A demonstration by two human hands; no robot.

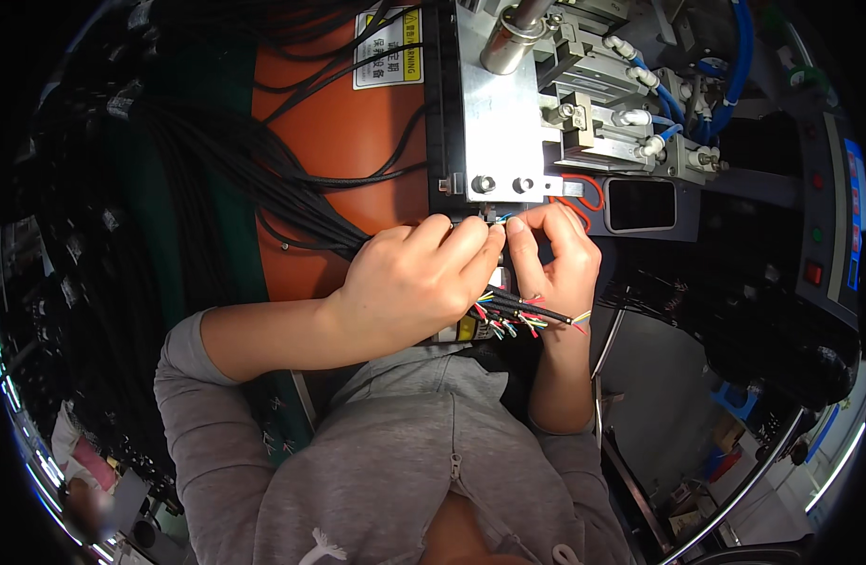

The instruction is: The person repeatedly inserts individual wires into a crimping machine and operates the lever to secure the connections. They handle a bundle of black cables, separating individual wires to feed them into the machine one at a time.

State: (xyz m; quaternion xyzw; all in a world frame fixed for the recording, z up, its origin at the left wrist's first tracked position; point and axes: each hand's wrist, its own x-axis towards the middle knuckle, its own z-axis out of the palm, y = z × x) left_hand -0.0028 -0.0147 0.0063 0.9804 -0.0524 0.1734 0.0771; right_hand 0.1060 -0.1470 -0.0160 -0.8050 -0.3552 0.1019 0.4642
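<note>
My left hand (414, 268) is closed over a bundle of black cables (306, 202), which runs in from the left and passes under the palm. Beyond its fingers the stripped cable ends (517, 313) fan out in red, yellow, green and white wires, beside my right wrist. Left thumb and forefinger meet just below the metal press block (501, 113). Facing them, my right hand (560, 256) pinches at thin blue and white wires (504, 218) under the block's lower edge. The very tips of those wires are hidden by the fingers.
Right of the block are pneumatic cylinders (593, 132) with blue air hoses (734, 66). A phone-like device (640, 204) lies beside red-handled scissors or pliers (591, 193). An orange surface (343, 122) carries a warning label (388, 49). A control panel (833, 226) stands far right.
</note>
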